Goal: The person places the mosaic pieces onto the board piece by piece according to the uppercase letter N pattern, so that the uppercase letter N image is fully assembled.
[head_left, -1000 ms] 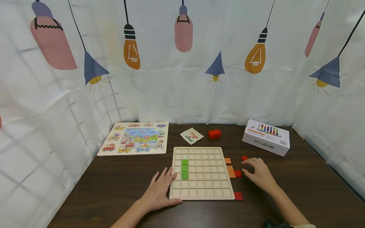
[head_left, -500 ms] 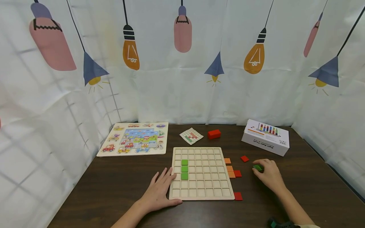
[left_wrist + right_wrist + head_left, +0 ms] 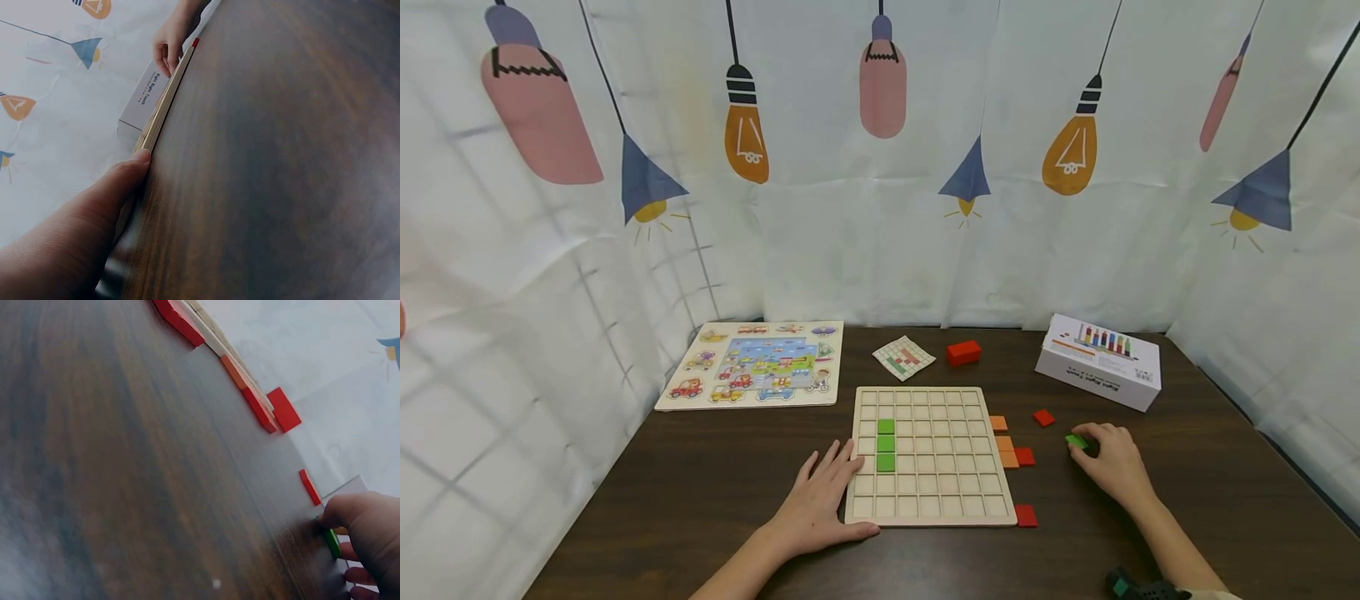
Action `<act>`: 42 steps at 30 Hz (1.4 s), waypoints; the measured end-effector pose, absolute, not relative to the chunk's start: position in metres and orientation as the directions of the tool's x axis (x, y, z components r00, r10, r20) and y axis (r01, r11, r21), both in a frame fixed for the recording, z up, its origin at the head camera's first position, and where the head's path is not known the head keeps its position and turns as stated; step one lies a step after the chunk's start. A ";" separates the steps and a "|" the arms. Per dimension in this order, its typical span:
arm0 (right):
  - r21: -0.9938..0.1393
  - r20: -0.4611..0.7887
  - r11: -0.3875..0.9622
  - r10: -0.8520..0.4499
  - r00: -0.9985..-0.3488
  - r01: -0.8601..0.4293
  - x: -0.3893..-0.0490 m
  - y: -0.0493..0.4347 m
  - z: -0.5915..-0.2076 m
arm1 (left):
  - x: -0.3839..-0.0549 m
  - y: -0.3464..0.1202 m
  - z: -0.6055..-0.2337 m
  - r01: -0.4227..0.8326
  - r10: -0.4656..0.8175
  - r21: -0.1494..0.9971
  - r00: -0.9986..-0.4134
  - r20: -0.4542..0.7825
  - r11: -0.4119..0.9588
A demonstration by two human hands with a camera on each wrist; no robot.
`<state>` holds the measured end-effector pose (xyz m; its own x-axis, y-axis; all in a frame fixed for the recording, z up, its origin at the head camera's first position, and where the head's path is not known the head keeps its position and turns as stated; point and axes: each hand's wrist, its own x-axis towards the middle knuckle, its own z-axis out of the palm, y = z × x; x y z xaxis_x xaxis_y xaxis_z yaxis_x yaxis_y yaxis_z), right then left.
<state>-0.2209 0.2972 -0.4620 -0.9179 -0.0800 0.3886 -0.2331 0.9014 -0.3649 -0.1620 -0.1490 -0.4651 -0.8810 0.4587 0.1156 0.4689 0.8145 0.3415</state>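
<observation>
A wooden grid board (image 3: 936, 483) lies on the dark table, with three green tiles (image 3: 886, 444) in one column. My left hand (image 3: 826, 504) rests at its near-left corner, fingers spread over the left edge; in the left wrist view the thumb (image 3: 134, 164) presses its side. To the right of the board, my right hand (image 3: 1112, 467) pinches another green tile (image 3: 1076, 441) between thumb and fingertips, close over the table. The right wrist view shows this green tile (image 3: 332, 543) partly hidden by the hand. A loose red tile (image 3: 1043, 417) lies just left of that hand.
Orange tiles (image 3: 1004, 444) and red tiles (image 3: 1026, 516) lie along the board's right edge. Behind it are a small pattern card (image 3: 904, 358) and a red block (image 3: 963, 353). A picture puzzle (image 3: 752, 367) lies back left; a white box (image 3: 1101, 362) stands back right.
My right hand has moved right, away from the loose red tile, and a green tile now shows between its fingers. The left hand stays in place on the board.
</observation>
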 end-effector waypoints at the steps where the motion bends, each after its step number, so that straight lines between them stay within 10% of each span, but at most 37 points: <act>1: -0.366 0.390 0.900 -0.081 -0.917 -0.235 -0.221 0.297 -0.462 | -0.162 -0.149 -0.465 0.469 0.458 0.341 -0.881 0.116 0.815; 42: -0.370 0.527 0.784 -0.264 -0.808 -0.498 -0.212 0.229 -0.442 | -0.162 -0.150 -0.466 0.473 0.464 0.347 -0.878 0.114 0.810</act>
